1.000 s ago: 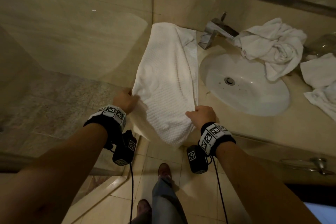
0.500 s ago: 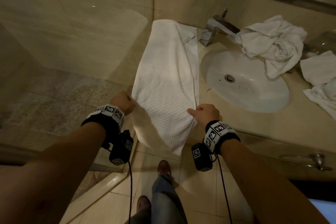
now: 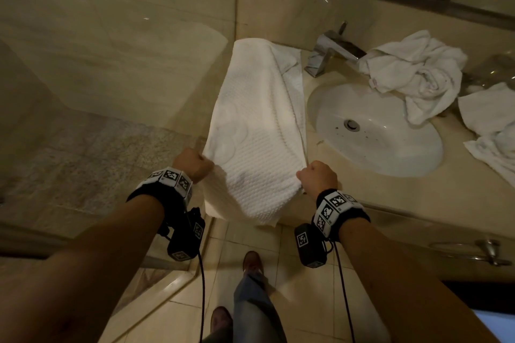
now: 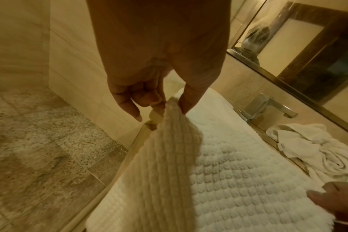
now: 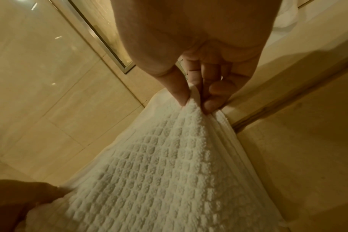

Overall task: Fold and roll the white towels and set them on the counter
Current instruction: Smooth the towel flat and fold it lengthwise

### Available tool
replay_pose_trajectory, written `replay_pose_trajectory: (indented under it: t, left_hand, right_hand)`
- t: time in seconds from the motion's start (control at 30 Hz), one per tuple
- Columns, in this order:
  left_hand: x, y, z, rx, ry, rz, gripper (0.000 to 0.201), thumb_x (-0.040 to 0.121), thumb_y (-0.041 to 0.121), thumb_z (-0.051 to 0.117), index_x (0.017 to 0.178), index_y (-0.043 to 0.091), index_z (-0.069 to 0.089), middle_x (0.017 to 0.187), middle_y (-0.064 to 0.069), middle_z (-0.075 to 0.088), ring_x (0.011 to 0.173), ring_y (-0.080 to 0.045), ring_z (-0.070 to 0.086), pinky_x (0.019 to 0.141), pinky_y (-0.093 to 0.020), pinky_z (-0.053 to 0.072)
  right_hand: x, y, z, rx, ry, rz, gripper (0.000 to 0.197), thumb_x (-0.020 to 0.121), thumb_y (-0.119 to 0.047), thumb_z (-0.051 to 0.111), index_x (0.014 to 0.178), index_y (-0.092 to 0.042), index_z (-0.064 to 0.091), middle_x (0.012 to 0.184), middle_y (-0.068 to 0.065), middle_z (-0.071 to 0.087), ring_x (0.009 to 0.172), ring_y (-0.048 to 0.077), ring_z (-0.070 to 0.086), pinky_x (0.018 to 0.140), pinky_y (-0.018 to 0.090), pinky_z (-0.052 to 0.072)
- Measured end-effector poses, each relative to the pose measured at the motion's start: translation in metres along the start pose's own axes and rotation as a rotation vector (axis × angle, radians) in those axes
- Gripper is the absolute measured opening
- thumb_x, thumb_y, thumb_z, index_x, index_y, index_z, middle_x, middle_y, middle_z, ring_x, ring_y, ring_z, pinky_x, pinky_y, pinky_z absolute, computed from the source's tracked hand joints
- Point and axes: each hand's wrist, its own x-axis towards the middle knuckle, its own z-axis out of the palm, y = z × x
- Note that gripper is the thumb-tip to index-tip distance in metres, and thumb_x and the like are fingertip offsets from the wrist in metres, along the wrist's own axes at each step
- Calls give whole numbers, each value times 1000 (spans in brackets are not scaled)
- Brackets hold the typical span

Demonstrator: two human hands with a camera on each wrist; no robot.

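A white waffle-textured towel [image 3: 259,125] lies lengthwise on the beige counter [image 3: 390,198] left of the sink, its near end hanging over the counter's front edge. My left hand [image 3: 195,160] pinches the towel's left edge between thumb and fingers [image 4: 170,104]. My right hand [image 3: 316,177] pinches the right edge the same way [image 5: 192,100]. Both hands hold the near part of the towel [image 4: 238,180] lifted a little above the counter. Its grid weave fills the right wrist view [image 5: 159,172].
A white oval sink [image 3: 390,147] sits right of the towel, with a chrome faucet [image 3: 331,53] behind it. A crumpled white towel [image 3: 415,75] lies behind the sink and another white towel [image 3: 490,125] at the far right. Mirror above, tiled wall left.
Both hands have lifted the towel's near part slightly and drawn it taut; the hanging end looks shorter and flatter. The grips are the same.
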Motion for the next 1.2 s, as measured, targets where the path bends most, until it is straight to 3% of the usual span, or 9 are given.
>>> replay_pose_trajectory:
  t: [0.1, 0.3, 0.47, 0.6, 0.73, 0.87, 0.97, 1.13, 1.2]
  left_hand:
    - [-1, 1, -4, 62, -71, 8, 19, 85, 24, 62, 81, 5, 63, 82, -12, 57, 71, -23, 52, 55, -27, 35]
    - [-8, 7, 3, 166, 42, 138, 32, 97, 20, 47, 124, 4, 50, 117, -19, 60, 108, -36, 56, 82, -34, 42]
    - [-9, -5, 7, 334, 24, 173, 24, 98, 31, 42, 112, 13, 48, 109, -17, 63, 97, -36, 60, 79, -39, 48]
    - [-9, -3, 2, 379, -7, 110, 26, 97, 30, 46, 108, 8, 55, 105, -13, 62, 99, -33, 59, 79, -35, 46]
    - [-1, 0, -1, 214, -14, 42, 29, 90, 24, 58, 66, 8, 54, 66, -7, 52, 65, -25, 52, 53, -27, 35]
    - [1, 1, -1, 128, 56, 8, 27, 89, 29, 60, 102, 5, 62, 100, -11, 63, 97, -32, 60, 75, -32, 44]
    - [3, 6, 2, 172, 109, -3, 27, 93, 23, 53, 107, 1, 58, 111, -19, 62, 103, -35, 58, 80, -36, 45]
    - [5, 17, 3, 282, 87, -29, 32, 94, 21, 49, 117, -2, 51, 120, -21, 58, 110, -36, 56, 79, -36, 44]
    - [7, 25, -2, 291, 72, -33, 33, 92, 17, 53, 117, -4, 49, 121, -21, 57, 111, -37, 56, 77, -35, 43]
  right_hand:
    - [0, 0, 0, 0, 4, 1, 31, 84, -18, 51, 63, -19, 29, 69, -1, 35, 77, 22, 41, 48, 27, 20]
    - [-1, 1, 1, -51, -7, -8, 31, 88, -21, 52, 65, -19, 30, 91, 7, 46, 78, 23, 43, 47, 26, 21]
    - [-8, 11, 0, -57, -28, -42, 17, 93, -33, 52, 90, -16, 48, 94, 3, 52, 82, 22, 48, 60, 26, 31]
    - [-10, 12, -2, -39, -21, -52, 16, 91, -34, 56, 91, -18, 55, 90, -1, 56, 81, 19, 50, 54, 24, 28]
    - [-6, 10, -4, 75, -27, 1, 17, 85, -31, 62, 75, -18, 56, 82, 0, 59, 78, 21, 55, 60, 24, 36]
    - [-7, 11, -6, 89, -26, -24, 24, 90, -33, 60, 99, -11, 67, 94, 4, 64, 94, 25, 59, 77, 24, 40]
    - [-7, 12, -8, 50, -21, -22, 28, 92, -30, 59, 105, -8, 69, 110, 9, 68, 104, 29, 61, 83, 26, 43]
    - [-5, 10, -12, 43, -51, -16, 28, 88, -29, 62, 90, -2, 70, 108, 15, 70, 101, 32, 64, 84, 31, 50]
    - [-2, 7, -16, 66, -65, -11, 34, 87, -27, 64, 99, 4, 70, 109, 17, 69, 101, 32, 64, 84, 33, 51]
